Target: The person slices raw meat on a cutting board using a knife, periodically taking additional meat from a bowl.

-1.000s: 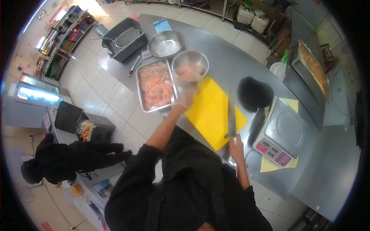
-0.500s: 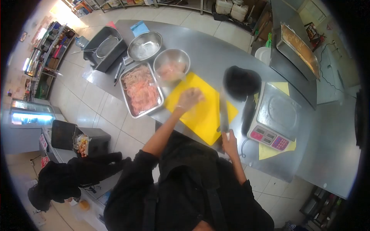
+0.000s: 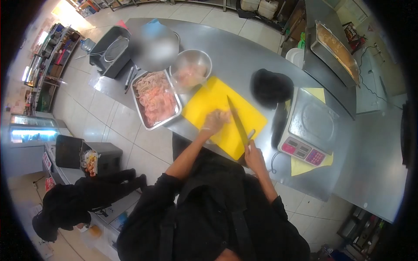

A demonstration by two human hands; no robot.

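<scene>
My right hand [image 3: 254, 156] is closed around the handle of a long kitchen knife [image 3: 237, 117]. Its blade slants over the yellow cutting board [image 3: 200, 102], tip pointing away from me. Left of the blade, my left hand [image 3: 212, 123], which seems to wear a clear glove, is curled low over the board. A small pinkish piece of raw meat [image 3: 225, 116] shows at its fingertips, partly hidden by them. Beyond the board stands a steel bowl [image 3: 203, 55] with pale pink meat inside. To the left, a metal tray [image 3: 150, 127] holds raw meat strips [image 3: 156, 98].
At right are a digital scale [image 3: 311, 126] and a dark bundle [image 3: 272, 87]. A grey bin [image 3: 102, 65] with a strainer [image 3: 116, 50] stands far left, near a blurred patch over another bowl. Pens [image 3: 129, 78] lie beside the tray. Someone in black [image 3: 74, 200] is at lower left.
The knife has swung left, so its blade now slants across the board nearer my left hand. My left hand has shifted slightly towards me. The view has shifted a little.
</scene>
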